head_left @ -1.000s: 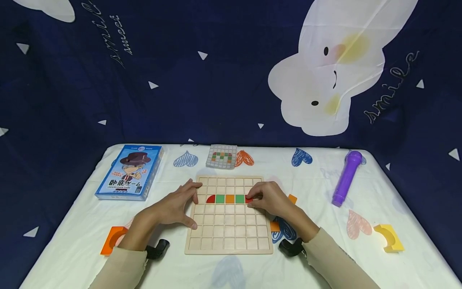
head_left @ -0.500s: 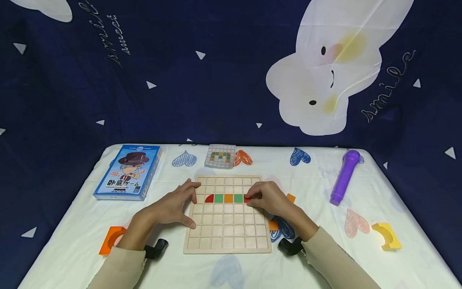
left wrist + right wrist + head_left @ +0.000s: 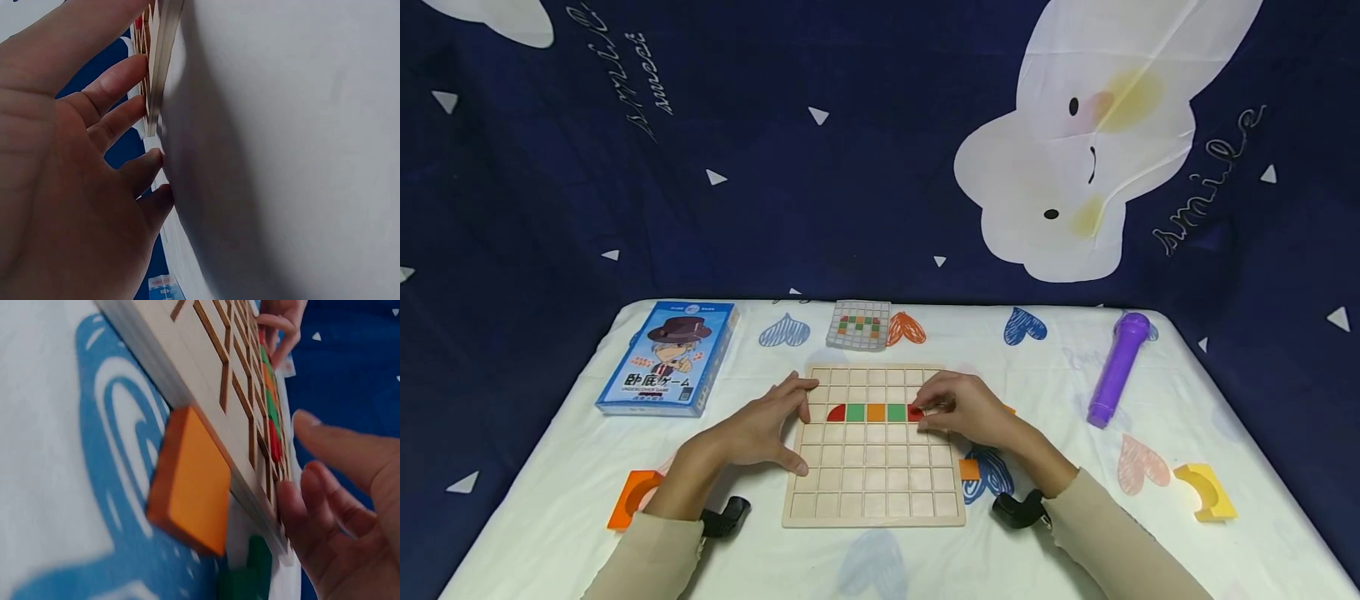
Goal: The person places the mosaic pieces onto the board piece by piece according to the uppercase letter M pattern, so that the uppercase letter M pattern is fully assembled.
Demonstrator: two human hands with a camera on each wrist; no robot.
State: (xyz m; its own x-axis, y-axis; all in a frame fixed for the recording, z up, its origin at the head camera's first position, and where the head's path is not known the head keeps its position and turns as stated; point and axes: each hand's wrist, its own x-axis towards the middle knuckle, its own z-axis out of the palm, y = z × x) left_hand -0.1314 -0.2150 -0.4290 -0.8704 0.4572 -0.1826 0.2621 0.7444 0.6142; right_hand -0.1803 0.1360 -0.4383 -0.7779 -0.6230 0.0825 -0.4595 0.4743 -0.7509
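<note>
A wooden grid board (image 3: pixel 876 504) lies flat on the table. One row holds a red quarter-round block (image 3: pixel 836 414), a green square (image 3: pixel 855 413), an orange square (image 3: pixel 876 413), another green square (image 3: pixel 897 413) and a second red block (image 3: pixel 275 440), partly covered by fingers in the head view. My right hand (image 3: pixel 966 408) is over that red block; in the right wrist view its thumb and fingers stand apart with nothing between them. My left hand (image 3: pixel 756 429) spreads along the board's left edge, thumb and fingertips at the rim.
Beside the board's right edge lie a loose orange square (image 3: pixel 194 481) and green blocks (image 3: pixel 253 575). A pattern card (image 3: pixel 859 327) sits behind the board. Around them are a blue game box (image 3: pixel 670 358), a purple microphone (image 3: pixel 1118 371), an orange arch (image 3: pixel 632 498) and a yellow arch (image 3: pixel 1206 492).
My right hand and forearm have shifted slightly right, its fingertips loosening from the red block, which stays in the row. My left hand keeps its place at the board's edge.
</note>
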